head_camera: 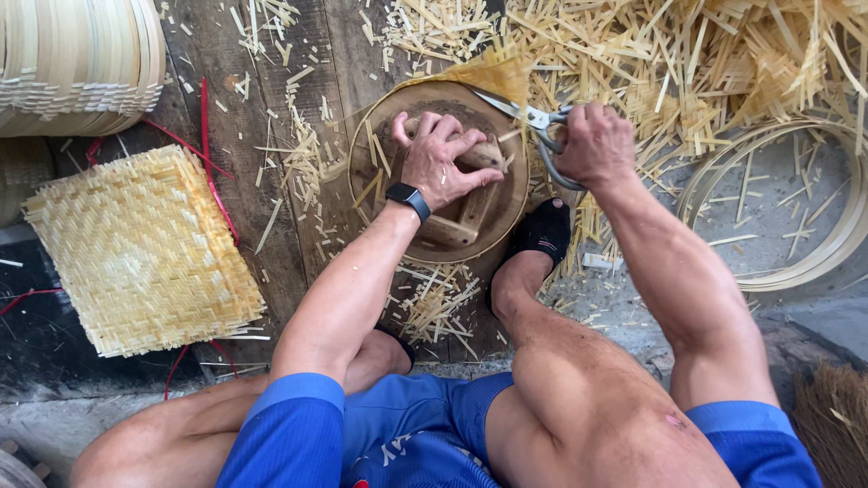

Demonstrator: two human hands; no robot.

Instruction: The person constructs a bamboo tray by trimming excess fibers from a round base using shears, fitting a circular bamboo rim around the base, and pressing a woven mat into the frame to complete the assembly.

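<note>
I see two hands at one round wooden mould [470, 237]; one woven mat [145, 253] beside.
Left hand [443, 163] flat, fingers spread, pressing mould; right hand [592, 143] fisted round one pair of scissors [529, 116] at mould's rim; plank floor.

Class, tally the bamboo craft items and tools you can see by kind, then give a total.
Square woven mats: 1
Round wooden mould under the left hand: 1
Scissors in the right hand: 1
Loose bamboo hoops: 1
Stacks of finished hoops: 1
Total: 5
</note>
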